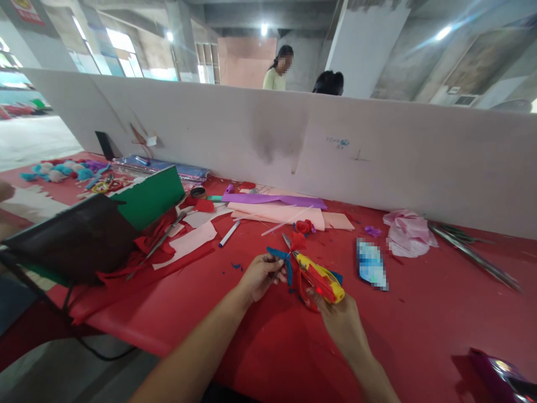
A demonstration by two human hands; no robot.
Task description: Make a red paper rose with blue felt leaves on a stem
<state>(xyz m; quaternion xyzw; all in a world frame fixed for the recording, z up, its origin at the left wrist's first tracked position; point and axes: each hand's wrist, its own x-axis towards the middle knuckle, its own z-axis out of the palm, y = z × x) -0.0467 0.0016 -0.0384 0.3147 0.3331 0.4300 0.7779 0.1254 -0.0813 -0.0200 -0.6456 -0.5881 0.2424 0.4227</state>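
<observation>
My left hand (265, 275) is closed, pinching a dark blue crepe paper piece (277, 253) between thumb and fingers. A small red paper piece (298, 241) stands just beyond it, and I cannot tell whether they are joined. My right hand (342, 316) is wrapped round a yellow and red glue gun (321, 277) with a glowing red light. Its nozzle points at the blue paper, close to my left fingertips. Red-handled scissors (307, 299) show beside the glue gun, partly hidden by it; whether my right hand grips them too is unclear. A red paper rose (302, 226) lies just beyond.
Pink paper sheets (277, 215), a purple strip (274, 200) and a marker (229, 234) lie ahead on the red table (419, 324). A phone (371, 264) and crumpled pink plastic (409, 232) are to the right. Left stands a dark bag (71, 238). A pale partition (210, 123) closes the back; people are beyond.
</observation>
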